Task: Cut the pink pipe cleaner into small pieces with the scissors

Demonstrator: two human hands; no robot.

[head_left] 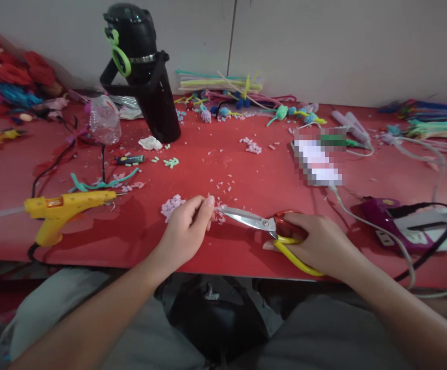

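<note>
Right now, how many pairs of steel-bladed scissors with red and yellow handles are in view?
1: the scissors are in the right hand, blades pointing toward the left hand. Others may be hidden among the clutter.

Left fingers partly hidden behind thumb

The scissors' blades shine like metal; the flask looks glossy, the glue gun plastic, the worktop smooth.
</note>
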